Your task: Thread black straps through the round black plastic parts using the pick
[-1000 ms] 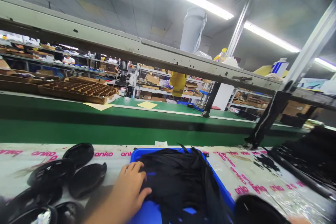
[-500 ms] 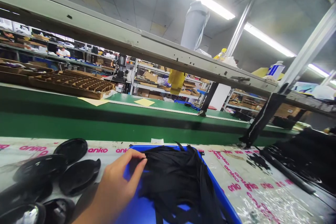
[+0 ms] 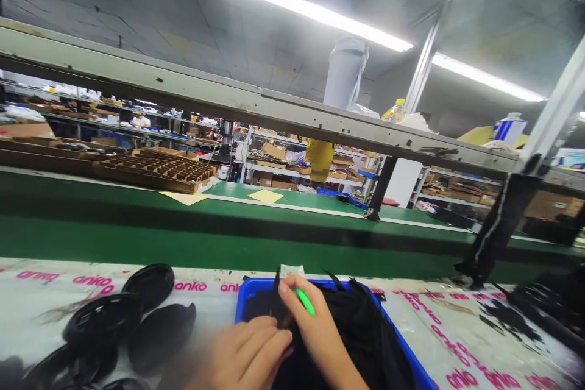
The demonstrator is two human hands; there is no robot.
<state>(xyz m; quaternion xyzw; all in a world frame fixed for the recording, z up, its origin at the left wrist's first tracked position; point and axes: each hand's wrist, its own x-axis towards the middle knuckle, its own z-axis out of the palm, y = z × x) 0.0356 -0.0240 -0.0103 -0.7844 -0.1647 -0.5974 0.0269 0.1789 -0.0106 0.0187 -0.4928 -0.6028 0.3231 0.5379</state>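
Currently both hands work close together over the blue plastic bin in the lower middle of the frame. The right hand is closed around a slim bright green tool, whose green end shows between thumb and fingers; the rest of it is hidden. The left hand, blurred toward the wrist, comes in from the bottom edge with its fingers curled, nearly meeting the right, and whether it grips anything cannot be told. Just beside the right fingertips a dark pointed piece sticks up; what it belongs to is unclear. Black fabric strips fill much of the bin, some draping along its right wall. At lower left, glossy black oval shells lie clustered on the pale counter, which is banded with pink "anko" tape. Toward the lower right edge, small black scraps are scattered near a larger dark heap. Behind runs a green ledge, carrying a divided cardboard tray at left and yellow paper sheets near the middle. A long shelf slants above, bearing a grey bucket, a yellow-capped bottle and a blue-and-white can.
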